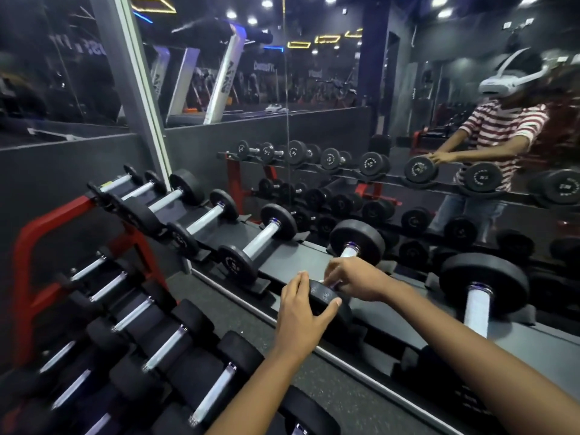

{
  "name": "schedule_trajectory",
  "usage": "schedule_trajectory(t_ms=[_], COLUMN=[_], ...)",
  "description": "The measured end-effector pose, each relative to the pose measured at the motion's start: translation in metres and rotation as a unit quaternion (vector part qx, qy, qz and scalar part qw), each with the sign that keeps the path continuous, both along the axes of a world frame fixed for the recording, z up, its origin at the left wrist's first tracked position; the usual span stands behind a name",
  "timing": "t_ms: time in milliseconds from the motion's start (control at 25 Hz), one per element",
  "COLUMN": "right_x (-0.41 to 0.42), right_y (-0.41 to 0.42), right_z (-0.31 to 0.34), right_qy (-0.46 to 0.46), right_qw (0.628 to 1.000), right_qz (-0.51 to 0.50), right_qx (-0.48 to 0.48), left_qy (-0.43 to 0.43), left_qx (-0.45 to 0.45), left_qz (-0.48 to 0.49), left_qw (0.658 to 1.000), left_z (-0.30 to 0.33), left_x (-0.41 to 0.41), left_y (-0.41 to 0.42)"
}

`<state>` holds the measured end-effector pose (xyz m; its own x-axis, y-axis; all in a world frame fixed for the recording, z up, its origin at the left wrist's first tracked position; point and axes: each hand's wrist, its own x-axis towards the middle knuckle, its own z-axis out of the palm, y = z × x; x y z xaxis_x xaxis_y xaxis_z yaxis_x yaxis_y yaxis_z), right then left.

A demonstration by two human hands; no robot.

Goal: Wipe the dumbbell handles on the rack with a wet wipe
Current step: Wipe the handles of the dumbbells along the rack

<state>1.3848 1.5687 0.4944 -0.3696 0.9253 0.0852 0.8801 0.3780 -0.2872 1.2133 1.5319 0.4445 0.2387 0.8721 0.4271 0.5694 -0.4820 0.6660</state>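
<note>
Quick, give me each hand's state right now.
Left hand: grips the near weight head of a dumbbell.
Right hand: curled at that dumbbell's handle; wipe not visible.

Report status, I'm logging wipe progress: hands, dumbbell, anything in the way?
Left hand gripping near black round weight head of the top-rack dumbbell. Right hand curled over its handle; wet wipe not clearly visible. Nothing blocking.

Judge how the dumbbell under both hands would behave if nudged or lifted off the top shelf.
The dumbbell has thick round heads, so it looks heavy for its size. Nudged, it would probably roll, though the left hand grips one head. Its handle, where the right hand works, looks rigid.
</note>
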Motion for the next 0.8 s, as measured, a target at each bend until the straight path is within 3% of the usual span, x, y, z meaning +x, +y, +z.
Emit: schedule_trajectory(t_ms=[80,200,440,640,800], right_x=[-0.003,-0.012,-0.025,-0.004,0.01], right_y=[0.006,0.019,0.041,0.06,0.061], right_z=[0.005,0.014,0.021,0.031,0.025], right_qy=[-0.021,-0.138,-0.281,-0.299,-0.294], right_qw=[1.0,0.99,0.957,0.947,0.951], right_qz=[-0.02,-0.027,-0.016,-0.077,-0.095], right_qx=[-0.009,0.015,-0.073,-0.086,-0.014], left_qy=[-0.005,-0.01,-0.006,-0.033,-0.034], left_qx=[0.001,0.015,0.022,0.011,0.012], left_qz=[-0.001,-0.002,0.002,0.001,0.005], left_qw=[1.0,1.0,1.0,0.999,0.999], left_z=[0.0,-0.001,-0.003,-0.003,-0.002], left_x=[0.0,0.001,0.002,0.002,0.002], left_y=[0.001,0.001,0.001,0.002,0.001])
